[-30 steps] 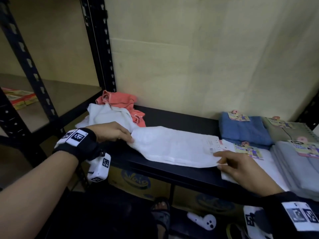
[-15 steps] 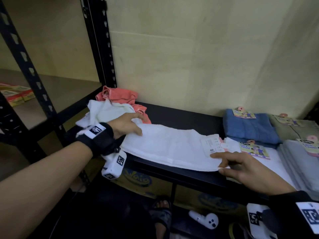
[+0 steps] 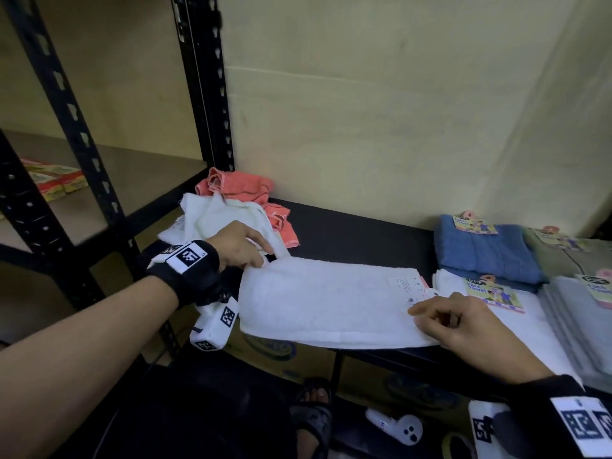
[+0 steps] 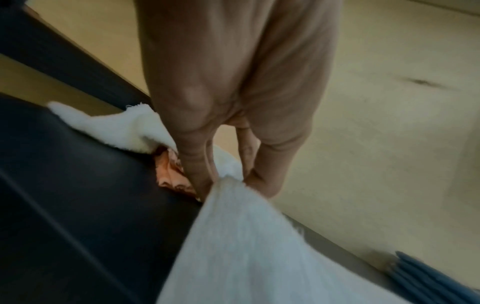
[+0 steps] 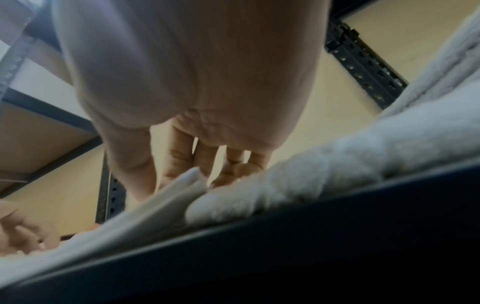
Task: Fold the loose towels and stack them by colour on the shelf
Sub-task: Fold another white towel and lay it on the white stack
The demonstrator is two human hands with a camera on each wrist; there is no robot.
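Note:
A white towel (image 3: pixel 331 303), folded into a long strip, lies across the black shelf (image 3: pixel 357 236), its near edge hanging slightly over the front. My left hand (image 3: pixel 263 260) pinches its far-left corner; the left wrist view shows my left hand (image 4: pixel 228 181) with thumb and fingers closed on that corner of the white towel (image 4: pixel 246 246). My right hand (image 3: pixel 420 318) holds the right end beside the paper label (image 3: pixel 409 286). In the right wrist view my right hand (image 5: pixel 187 181) has the towel's edge (image 5: pixel 168 197) between thumb and fingers.
A loose white towel (image 3: pixel 218 217) and a crumpled coral towel (image 3: pixel 241 187) lie at the shelf's back left by the black upright (image 3: pixel 205 94). Folded stacks stand at the right: blue (image 3: pixel 480 250), white (image 3: pixel 536 329), grey (image 3: pixel 583 313). Boxes and a sandalled foot (image 3: pixel 311 412) are below.
My left hand has slid from the towel's left end to its far-left corner and now pinches it. The right hand stays at the right end, fingers more curled.

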